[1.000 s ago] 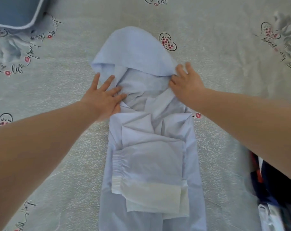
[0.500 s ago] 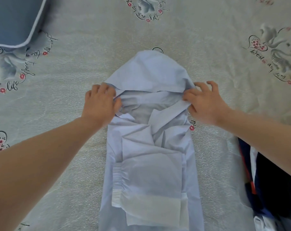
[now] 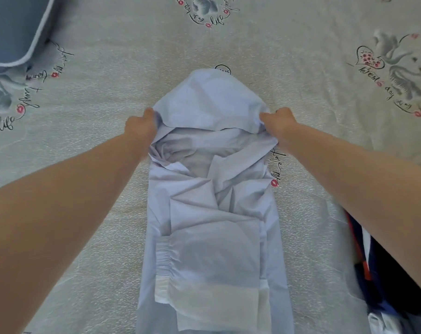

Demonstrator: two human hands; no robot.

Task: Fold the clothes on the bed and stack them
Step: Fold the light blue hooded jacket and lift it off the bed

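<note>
head view: left hand (image 3: 140, 126) and right hand (image 3: 278, 122) each grip the hood base of the pale blue hooded jacket (image 3: 211, 213) lying mid-bed (image 3: 108, 80).

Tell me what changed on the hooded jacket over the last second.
The left hand, which lay flat by the collar, and the right hand now each grip the base of the hood, one at each side. The light blue jacket stays lengthwise on the bedspread, sleeves folded across it.
</note>
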